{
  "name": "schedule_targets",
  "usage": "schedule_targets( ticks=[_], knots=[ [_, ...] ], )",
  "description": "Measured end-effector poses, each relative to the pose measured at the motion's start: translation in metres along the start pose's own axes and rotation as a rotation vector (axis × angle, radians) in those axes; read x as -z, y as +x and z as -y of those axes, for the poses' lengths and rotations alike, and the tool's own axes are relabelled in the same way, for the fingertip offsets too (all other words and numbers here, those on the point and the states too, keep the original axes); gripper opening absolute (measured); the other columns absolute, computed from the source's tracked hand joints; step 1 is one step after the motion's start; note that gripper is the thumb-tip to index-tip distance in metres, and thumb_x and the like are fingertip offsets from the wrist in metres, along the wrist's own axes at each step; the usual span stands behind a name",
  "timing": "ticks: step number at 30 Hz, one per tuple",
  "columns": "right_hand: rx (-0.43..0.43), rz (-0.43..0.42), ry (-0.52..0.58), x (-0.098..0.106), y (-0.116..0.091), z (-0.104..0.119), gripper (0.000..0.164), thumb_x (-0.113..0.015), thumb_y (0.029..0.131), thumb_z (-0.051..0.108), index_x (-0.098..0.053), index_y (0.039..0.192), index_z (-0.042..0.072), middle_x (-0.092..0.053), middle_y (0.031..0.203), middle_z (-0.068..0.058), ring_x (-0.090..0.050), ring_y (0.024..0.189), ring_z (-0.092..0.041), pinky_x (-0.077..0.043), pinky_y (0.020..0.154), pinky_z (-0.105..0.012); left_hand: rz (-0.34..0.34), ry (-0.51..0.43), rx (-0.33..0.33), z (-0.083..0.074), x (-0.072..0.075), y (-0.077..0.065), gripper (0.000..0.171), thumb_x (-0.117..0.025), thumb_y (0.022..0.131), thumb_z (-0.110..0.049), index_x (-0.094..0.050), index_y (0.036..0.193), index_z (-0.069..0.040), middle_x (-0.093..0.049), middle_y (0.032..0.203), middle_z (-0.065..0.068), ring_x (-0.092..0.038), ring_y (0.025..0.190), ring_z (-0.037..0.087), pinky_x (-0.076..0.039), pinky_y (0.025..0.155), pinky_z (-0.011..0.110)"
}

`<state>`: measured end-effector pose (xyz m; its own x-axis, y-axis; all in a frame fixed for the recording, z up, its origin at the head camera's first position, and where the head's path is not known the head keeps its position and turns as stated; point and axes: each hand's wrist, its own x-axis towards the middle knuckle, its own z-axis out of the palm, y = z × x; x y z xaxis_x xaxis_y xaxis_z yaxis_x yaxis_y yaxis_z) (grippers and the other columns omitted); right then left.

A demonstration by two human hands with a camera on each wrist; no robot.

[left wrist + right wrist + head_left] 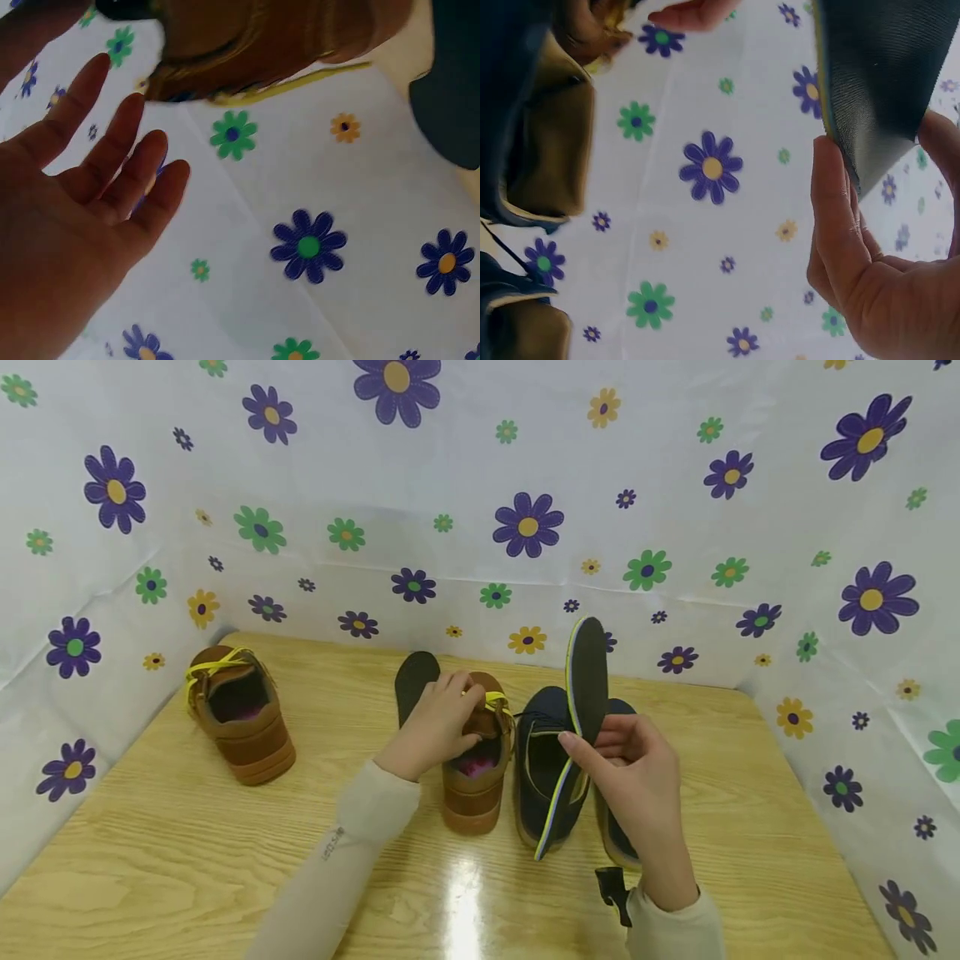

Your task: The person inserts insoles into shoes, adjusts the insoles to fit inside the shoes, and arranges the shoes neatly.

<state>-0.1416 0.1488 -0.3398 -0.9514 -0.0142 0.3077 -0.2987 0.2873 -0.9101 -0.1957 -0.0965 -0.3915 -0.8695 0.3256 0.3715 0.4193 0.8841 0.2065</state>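
My left hand (438,718) reaches over a brown shoe (474,797) with yellow laces, near its tongue. In the left wrist view the fingers (112,161) are spread and loosely bent beside that shoe (247,52), holding nothing. My right hand (637,768) pinches a black insole (590,681) with a yellow and blue edge between thumb and fingers. This insole stands upright on its side, above a navy shoe (536,777). A second navy shoe (618,839) is partly hidden behind the right hand. The right wrist view shows the insole (885,82) bent between thumb and fingertips.
Another black insole (415,685) lies on the wooden table (337,693) left of the brown shoe. A second brown shoe (251,735) with yellow laces stands farther left. A white cloth (450,468) with printed flowers surrounds the table's back and sides.
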Motion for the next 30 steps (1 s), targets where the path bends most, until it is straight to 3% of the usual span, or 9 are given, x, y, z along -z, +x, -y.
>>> schedule_targets(
  ticks=[4,9,19,30],
  knots=[
    [-0.149,0.119,-0.086,-0.003,-0.005,-0.004,0.047,-0.081,0.079,0.032,-0.062,0.106,-0.001,-0.062,0.091,-0.009,-0.061,0.076,-0.014,-0.052,0.068,-0.024,0.052,0.060,0.068,0.004,-0.013,0.002,0.039,-0.083,0.076,-0.017,-0.053,0.097,-0.005,-0.048,0.110,0.016,-0.045,0.109,0.036,-0.039,0.089,0.049],
    [-0.212,0.208,-0.133,-0.008,-0.009,-0.008,0.047,-0.080,0.078,0.037,-0.060,0.099,0.000,-0.061,0.081,-0.006,-0.061,0.063,-0.018,-0.051,0.058,-0.029,-0.013,0.079,0.069,0.006,-0.022,0.003,0.031,-0.079,0.075,-0.008,-0.051,0.090,-0.006,-0.046,0.101,0.015,-0.044,0.098,0.034,-0.038,0.079,0.046],
    [-0.219,0.296,-0.281,-0.021,-0.011,-0.009,0.033,-0.078,0.080,0.030,-0.058,0.084,0.003,-0.058,0.064,-0.004,-0.058,0.049,-0.021,-0.048,0.049,-0.031,-0.146,0.065,0.012,0.007,-0.016,0.003,0.021,-0.072,0.080,-0.002,-0.052,0.082,-0.009,-0.047,0.083,0.006,-0.047,0.079,0.026,-0.039,0.069,0.039],
    [-0.142,0.448,-0.454,-0.041,-0.004,-0.007,0.027,-0.069,0.078,0.028,-0.053,0.072,0.008,-0.048,0.064,-0.002,-0.044,0.053,-0.017,-0.034,0.050,-0.030,-0.270,-0.062,0.048,0.007,-0.020,0.003,0.013,-0.067,0.085,0.000,-0.057,0.085,-0.008,-0.056,0.086,0.007,-0.054,0.081,0.027,-0.049,0.064,0.038]
  ],
)
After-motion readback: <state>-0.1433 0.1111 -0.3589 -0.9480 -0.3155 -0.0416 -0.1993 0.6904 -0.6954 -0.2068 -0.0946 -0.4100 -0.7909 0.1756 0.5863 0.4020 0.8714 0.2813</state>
